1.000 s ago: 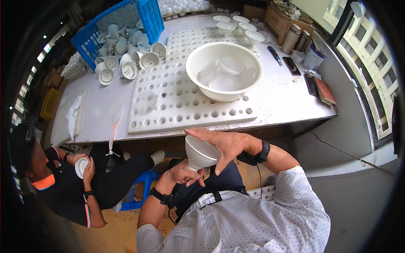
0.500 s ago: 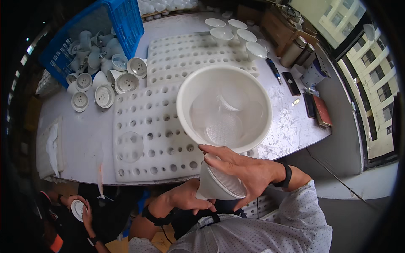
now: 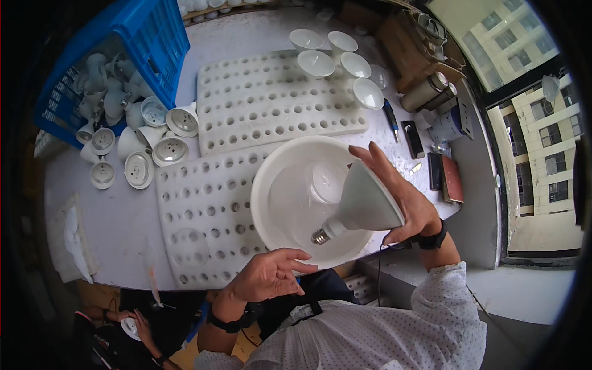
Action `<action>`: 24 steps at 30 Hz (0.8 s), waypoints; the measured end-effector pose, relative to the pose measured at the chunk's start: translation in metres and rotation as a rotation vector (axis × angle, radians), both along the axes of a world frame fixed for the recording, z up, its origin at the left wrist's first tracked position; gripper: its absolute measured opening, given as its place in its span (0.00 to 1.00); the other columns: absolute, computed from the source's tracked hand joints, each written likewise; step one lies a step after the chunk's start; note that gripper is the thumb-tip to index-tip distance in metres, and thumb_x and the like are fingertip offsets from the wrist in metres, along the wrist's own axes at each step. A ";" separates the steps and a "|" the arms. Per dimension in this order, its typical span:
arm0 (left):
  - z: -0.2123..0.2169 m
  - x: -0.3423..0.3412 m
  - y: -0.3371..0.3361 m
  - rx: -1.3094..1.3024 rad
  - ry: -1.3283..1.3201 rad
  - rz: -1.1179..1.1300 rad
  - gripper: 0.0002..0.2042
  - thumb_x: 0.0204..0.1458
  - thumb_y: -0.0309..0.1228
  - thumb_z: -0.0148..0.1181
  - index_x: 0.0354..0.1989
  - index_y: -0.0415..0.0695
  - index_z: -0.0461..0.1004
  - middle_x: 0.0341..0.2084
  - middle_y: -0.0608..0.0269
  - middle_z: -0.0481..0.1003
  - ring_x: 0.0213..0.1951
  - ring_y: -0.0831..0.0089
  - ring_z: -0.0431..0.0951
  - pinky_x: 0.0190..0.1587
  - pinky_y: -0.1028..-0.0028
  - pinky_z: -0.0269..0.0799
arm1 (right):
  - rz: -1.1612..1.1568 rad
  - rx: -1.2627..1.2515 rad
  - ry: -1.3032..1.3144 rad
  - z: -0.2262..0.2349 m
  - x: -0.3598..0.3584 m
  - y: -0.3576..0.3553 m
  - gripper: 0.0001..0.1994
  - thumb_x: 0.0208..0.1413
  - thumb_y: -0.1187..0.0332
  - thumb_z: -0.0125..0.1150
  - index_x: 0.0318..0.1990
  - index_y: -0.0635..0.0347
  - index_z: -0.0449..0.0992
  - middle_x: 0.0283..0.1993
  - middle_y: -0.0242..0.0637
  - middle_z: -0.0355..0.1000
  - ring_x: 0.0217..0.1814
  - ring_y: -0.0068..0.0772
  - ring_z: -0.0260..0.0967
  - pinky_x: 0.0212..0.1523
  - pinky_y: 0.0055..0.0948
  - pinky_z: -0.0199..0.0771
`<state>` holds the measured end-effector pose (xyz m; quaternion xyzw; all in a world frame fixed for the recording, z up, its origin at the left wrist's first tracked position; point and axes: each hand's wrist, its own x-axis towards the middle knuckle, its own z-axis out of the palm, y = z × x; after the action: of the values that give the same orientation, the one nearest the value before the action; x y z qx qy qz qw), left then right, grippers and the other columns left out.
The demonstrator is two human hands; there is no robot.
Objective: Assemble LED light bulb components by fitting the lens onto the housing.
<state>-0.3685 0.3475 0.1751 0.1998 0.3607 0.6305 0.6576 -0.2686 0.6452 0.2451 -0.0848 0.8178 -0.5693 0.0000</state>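
Observation:
My right hand (image 3: 412, 206) grips a white cone-shaped reflector bulb (image 3: 369, 200) by its wide end, thumb and fingers spread round the rim. The bulb lies tilted over the right side of a big white bowl (image 3: 259, 225), its metal screw base (image 3: 319, 237) pointing left and down. Inside the bowl are clear round covers (image 3: 327, 183). Near the bowl's front edge, my left hand (image 3: 269, 275) is open and holds nothing, its fingers loosely bent and apart from the bulb.
White foam boards with holes (image 3: 206, 102) cover the middle of the table. Several white cone cups (image 3: 316, 63) stand at the back. At the left, a tipped blue crate (image 3: 157, 58) spills lamp housings (image 3: 139, 169). Flasks (image 3: 425, 92) and a phone (image 3: 413, 139) lie right. A co-worker's hands (image 3: 143, 330) hold a white housing.
My right hand has lifted the bulb up and right, turning its screw base into view. My left hand has let go of it and shifted left. The whole view has shifted slightly.

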 end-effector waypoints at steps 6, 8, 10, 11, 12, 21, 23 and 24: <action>-0.023 0.009 -0.047 0.026 -0.123 0.296 0.25 0.46 0.28 0.63 0.50 0.28 0.62 0.46 0.35 0.70 0.34 0.58 0.80 0.18 0.82 0.66 | -0.437 0.261 0.043 -0.023 -0.080 0.086 0.62 0.25 0.48 0.73 0.68 0.59 0.40 0.68 0.54 0.45 0.69 0.48 0.45 0.66 0.40 0.44; -0.036 0.019 -0.057 0.057 -0.140 0.468 0.22 0.48 0.26 0.62 0.49 0.28 0.63 0.46 0.33 0.70 0.35 0.56 0.80 0.21 0.79 0.71 | -0.495 0.496 0.060 -0.044 -0.112 0.105 0.59 0.24 0.53 0.73 0.68 0.56 0.43 0.66 0.54 0.49 0.67 0.50 0.48 0.66 0.42 0.46; -0.050 0.028 -0.065 0.105 -0.136 0.538 0.20 0.49 0.23 0.60 0.48 0.27 0.63 0.46 0.34 0.69 0.36 0.56 0.79 0.27 0.73 0.77 | -0.477 0.673 0.072 -0.067 -0.139 0.116 0.58 0.24 0.55 0.72 0.67 0.56 0.44 0.65 0.54 0.50 0.66 0.52 0.49 0.66 0.43 0.48; -0.055 0.032 -0.070 0.022 -0.168 0.530 0.20 0.48 0.22 0.59 0.49 0.29 0.63 0.46 0.36 0.70 0.36 0.60 0.79 0.32 0.72 0.76 | -0.503 0.828 0.101 -0.079 -0.149 0.119 0.57 0.24 0.57 0.71 0.67 0.55 0.46 0.63 0.55 0.52 0.65 0.53 0.50 0.65 0.43 0.49; -0.060 0.036 -0.074 -0.045 -0.212 0.521 0.21 0.47 0.21 0.59 0.51 0.31 0.63 0.47 0.39 0.70 0.37 0.64 0.79 0.38 0.71 0.75 | -0.474 0.839 0.085 -0.090 -0.157 0.121 0.57 0.24 0.57 0.71 0.67 0.55 0.46 0.63 0.55 0.52 0.65 0.53 0.50 0.65 0.43 0.49; -0.101 0.061 -0.079 -0.247 -0.231 0.581 0.21 0.39 0.18 0.56 0.47 0.33 0.65 0.45 0.37 0.72 0.34 0.60 0.80 0.30 0.77 0.71 | -0.409 1.101 0.056 -0.142 -0.192 0.127 0.54 0.25 0.58 0.73 0.65 0.57 0.50 0.63 0.58 0.51 0.65 0.58 0.48 0.65 0.46 0.49; -0.108 0.063 -0.079 -0.223 -0.154 0.609 0.19 0.43 0.20 0.60 0.46 0.32 0.66 0.44 0.40 0.73 0.35 0.65 0.80 0.26 0.83 0.69 | -0.379 1.124 0.042 -0.145 -0.193 0.128 0.54 0.25 0.57 0.73 0.65 0.57 0.50 0.63 0.57 0.51 0.65 0.57 0.48 0.65 0.46 0.49; -0.111 0.062 -0.078 -0.220 -0.165 0.618 0.19 0.43 0.20 0.60 0.46 0.32 0.66 0.44 0.40 0.73 0.35 0.65 0.80 0.26 0.83 0.69 | -0.387 1.146 0.041 -0.147 -0.193 0.128 0.54 0.26 0.57 0.74 0.65 0.57 0.50 0.63 0.57 0.51 0.65 0.57 0.48 0.65 0.46 0.49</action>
<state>-0.3062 0.2695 0.0642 -0.0427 0.4156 0.7713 0.4802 -0.4618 0.7735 0.0979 0.0681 0.9946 -0.0259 -0.0734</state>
